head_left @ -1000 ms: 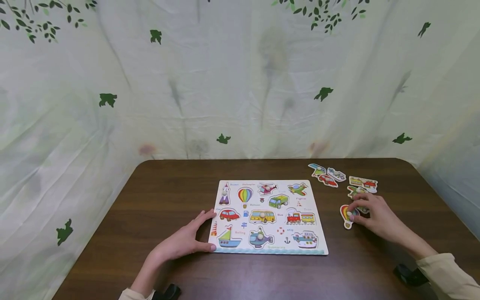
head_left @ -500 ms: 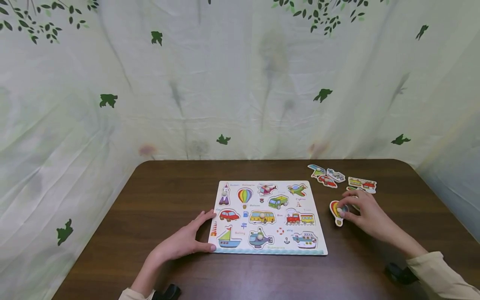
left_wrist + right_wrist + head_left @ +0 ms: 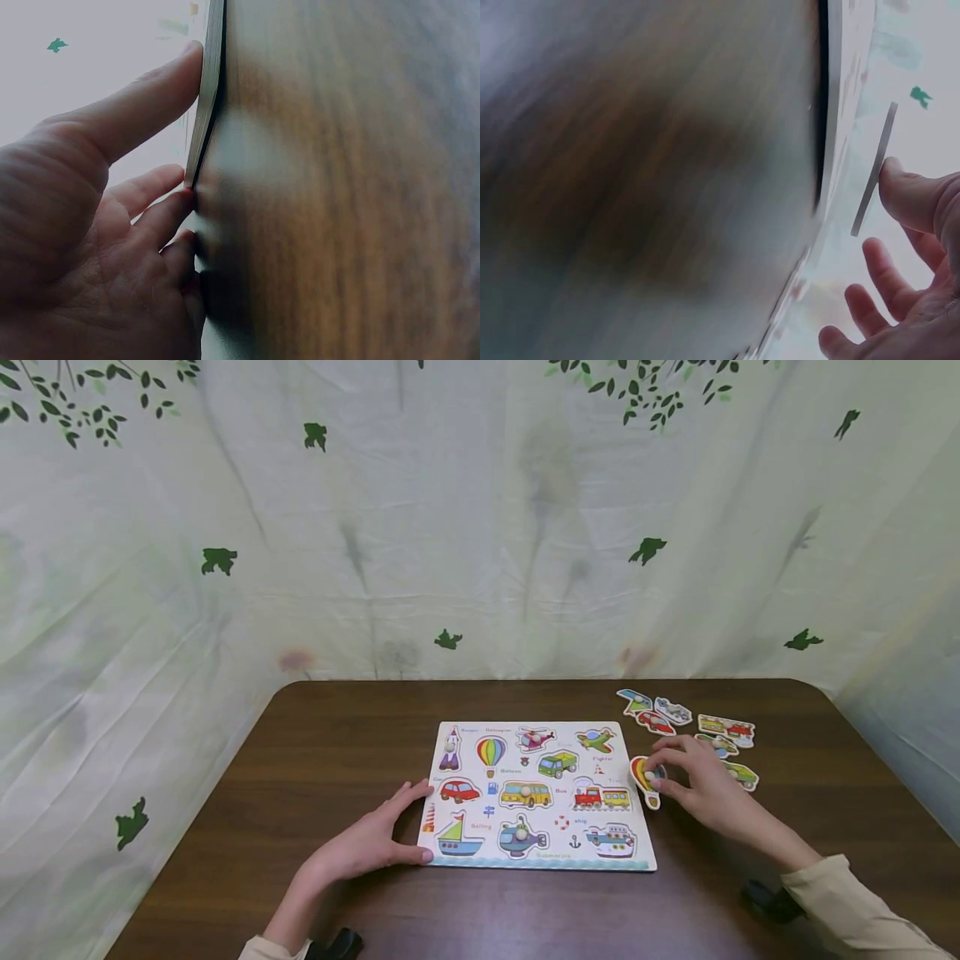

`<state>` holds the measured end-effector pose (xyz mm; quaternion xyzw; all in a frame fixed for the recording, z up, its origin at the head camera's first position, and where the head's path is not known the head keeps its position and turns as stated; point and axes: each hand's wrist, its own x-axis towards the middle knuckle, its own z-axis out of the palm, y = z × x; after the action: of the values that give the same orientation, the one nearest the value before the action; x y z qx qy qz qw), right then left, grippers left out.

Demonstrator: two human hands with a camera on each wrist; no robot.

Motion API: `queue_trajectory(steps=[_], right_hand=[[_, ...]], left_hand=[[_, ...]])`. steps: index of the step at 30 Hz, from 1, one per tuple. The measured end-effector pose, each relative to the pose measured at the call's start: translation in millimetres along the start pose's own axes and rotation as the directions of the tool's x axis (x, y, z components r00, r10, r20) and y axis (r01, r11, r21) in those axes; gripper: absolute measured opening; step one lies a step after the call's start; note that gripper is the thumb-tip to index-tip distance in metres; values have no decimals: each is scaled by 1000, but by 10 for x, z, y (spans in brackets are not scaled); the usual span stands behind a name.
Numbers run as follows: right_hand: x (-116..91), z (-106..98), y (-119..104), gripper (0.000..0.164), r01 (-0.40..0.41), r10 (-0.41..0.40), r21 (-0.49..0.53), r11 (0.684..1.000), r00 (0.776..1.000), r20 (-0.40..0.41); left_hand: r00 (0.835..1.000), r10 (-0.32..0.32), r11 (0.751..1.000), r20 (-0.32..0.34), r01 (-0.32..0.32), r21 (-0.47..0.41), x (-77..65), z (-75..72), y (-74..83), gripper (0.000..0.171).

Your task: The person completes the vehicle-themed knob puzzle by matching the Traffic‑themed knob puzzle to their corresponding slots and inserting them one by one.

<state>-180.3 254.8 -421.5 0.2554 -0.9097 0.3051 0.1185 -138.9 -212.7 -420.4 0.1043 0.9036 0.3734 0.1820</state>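
A white wooden puzzle board [image 3: 540, 862] with printed vehicles lies flat on the table. My left hand [image 3: 360, 842] rests at its left edge, thumb and fingertips touching the side; in the left wrist view the thumb [image 3: 154, 97] lies along the board's edge [image 3: 206, 112]. With thumb and fingers, my right hand [image 3: 701, 785] pinches a hot-air balloon puzzle piece [image 3: 638, 767] by its knob, beside the board's right edge. The right wrist view shows that piece edge-on [image 3: 874, 176], raised and tilted. On the board, the bus [image 3: 517, 795] and submarine [image 3: 512, 838] carry knobs.
Loose pieces lie to the right: a sailboat [image 3: 634, 700], a red car [image 3: 655, 722], a pale piece [image 3: 672, 710], a train [image 3: 726, 728], an airplane [image 3: 718, 746] and a green truck [image 3: 742, 775]. A leaf-print curtain [image 3: 480, 527] hangs behind the dark wooden table [image 3: 360, 727].
My right hand has carried the balloon piece leftward from the loose pieces to the board's right edge, uncovering the green truck and airplane. The left hand stays put.
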Motion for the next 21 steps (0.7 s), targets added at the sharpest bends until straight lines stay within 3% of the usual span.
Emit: queue_trajectory(steps=[14,21], right_hand=[[186,185,-213,25,30,-30,101,994,1000,-2],[297,268,-309,19,-9,3,134,991,999,39]], left_hand=[[1000,-1,1000,1,1,5,1,4,0,90],[1000,5,1000,0,-5,6,2,2,-1,90]])
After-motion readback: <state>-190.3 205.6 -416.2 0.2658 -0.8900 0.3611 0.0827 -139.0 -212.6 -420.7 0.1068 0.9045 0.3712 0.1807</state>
